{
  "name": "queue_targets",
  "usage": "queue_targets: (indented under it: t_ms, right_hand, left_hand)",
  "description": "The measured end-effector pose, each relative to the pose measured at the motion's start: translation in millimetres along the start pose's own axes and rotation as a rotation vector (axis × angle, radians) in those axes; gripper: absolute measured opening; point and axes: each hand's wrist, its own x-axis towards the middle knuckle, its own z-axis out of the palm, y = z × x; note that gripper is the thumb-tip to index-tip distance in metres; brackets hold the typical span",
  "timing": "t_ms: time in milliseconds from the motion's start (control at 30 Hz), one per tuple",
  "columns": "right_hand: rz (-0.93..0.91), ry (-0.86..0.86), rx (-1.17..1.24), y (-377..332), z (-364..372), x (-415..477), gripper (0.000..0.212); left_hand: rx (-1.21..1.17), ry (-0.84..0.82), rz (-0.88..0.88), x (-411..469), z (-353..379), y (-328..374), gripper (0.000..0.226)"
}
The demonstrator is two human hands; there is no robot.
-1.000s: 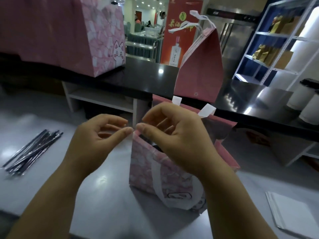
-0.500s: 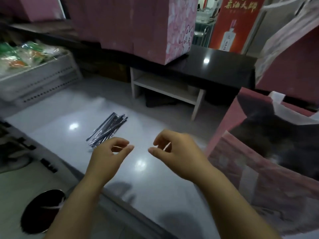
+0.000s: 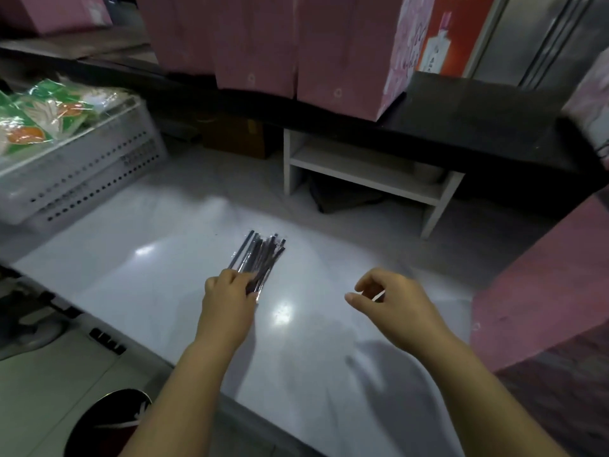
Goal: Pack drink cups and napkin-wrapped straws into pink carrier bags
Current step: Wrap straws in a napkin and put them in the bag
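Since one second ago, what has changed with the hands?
Both hands left the bag. The left hand moved left to the straws and grips their near ends; the right hand hovers over the table. The straws still lie in their pile.

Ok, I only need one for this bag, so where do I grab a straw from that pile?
Probably at its near end, pinched from above on the person's side, where the left hand touches the straws. They lie flat and roughly parallel, pointing away, so an end on the pile's top should lift free more easily than a middle.
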Motion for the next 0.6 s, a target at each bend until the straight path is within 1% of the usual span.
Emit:
queue_targets:
  t_ms: [67,267,500,600]
  right_hand:
    - [0.015,0.0,-0.014,-2,3,3,0.018]
    - [0.04,0.02,-0.002,-10,7,8,0.017]
    - [0.036,0.011,-0.003,-17,13,6,0.018]
    - [0.028,0.017,-0.001,-18,13,3,0.017]
  left_hand:
    - [0.014,0.007,0.005,5,1,-5,0.029]
    - [-0.062,0.021,-0.02,20,-7,-7,0.017]
    - [0.002,0.035,-0.064,21,-11,-10,0.018]
    - [-0.054,0.041,-0.096,19,-15,-9,0.019]
